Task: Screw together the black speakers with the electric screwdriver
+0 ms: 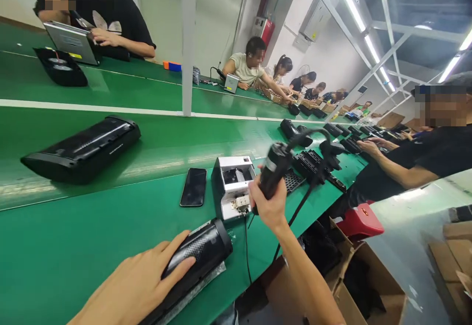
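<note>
My left hand (pixel 147 271) grips a long black speaker-like housing (pixel 201 244) with a perforated grille, its thumb and fingers over the top. The housing rests on a strip of clear bubble wrap (pixel 206 283) on the green bench. My right hand (pixel 271 202) is closed around a black corded electric screwdriver (pixel 273 167), its cable end up; the tip is hidden behind the hand. Just behind that hand stands a white screw feeder (pixel 230 192). A dark smartphone (pixel 193 187) lies flat to the feeder's left.
Another black housing (pixel 88 148) sits on the conveyor belt (pixel 162 138). Black plastic parts (pixel 311 167) lie right of the feeder. A white post (pixel 187 44) rises beyond the belt. Cardboard boxes (pixel 383 280) and a red stool (pixel 361 221) are lower right. Co-workers sit along the line.
</note>
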Tool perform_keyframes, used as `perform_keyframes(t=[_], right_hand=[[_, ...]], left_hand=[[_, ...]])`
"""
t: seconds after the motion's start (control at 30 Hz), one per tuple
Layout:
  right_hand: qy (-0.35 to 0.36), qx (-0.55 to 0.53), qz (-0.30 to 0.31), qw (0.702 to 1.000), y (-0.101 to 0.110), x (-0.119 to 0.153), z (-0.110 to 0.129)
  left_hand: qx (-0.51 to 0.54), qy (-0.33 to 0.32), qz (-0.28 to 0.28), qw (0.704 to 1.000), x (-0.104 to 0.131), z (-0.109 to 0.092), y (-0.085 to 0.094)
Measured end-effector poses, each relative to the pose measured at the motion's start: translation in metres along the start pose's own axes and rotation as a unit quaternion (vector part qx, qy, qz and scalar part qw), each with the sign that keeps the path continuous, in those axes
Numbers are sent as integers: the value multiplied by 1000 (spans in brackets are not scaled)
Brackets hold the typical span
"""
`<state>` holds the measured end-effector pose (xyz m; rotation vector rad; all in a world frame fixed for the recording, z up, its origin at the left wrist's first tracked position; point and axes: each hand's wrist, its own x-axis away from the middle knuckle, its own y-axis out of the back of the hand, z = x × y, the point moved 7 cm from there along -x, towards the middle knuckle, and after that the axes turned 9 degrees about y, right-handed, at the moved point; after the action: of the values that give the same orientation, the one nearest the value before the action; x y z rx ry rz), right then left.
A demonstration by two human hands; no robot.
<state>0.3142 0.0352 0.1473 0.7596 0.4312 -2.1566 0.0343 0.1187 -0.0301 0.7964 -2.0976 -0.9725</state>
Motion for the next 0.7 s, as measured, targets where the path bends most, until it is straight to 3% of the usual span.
perform_keyframes(t=[0.1, 0.23, 0.4, 0.7], right_hand=[[29, -43, -17, 999, 0, -1, 33], [54, -124, -25, 990, -17, -13, 66], [34, -158, 31, 986, -43, -11, 62], [38, -154, 40, 987, -46, -14, 59]], left_hand=[[-1, -6, 86, 996, 6, -13, -3], [-18, -4, 110, 994, 12, -15, 0], [-17, -2, 99, 995, 15, -17, -2], [-14, 0, 113, 994, 17, -17, -5]])
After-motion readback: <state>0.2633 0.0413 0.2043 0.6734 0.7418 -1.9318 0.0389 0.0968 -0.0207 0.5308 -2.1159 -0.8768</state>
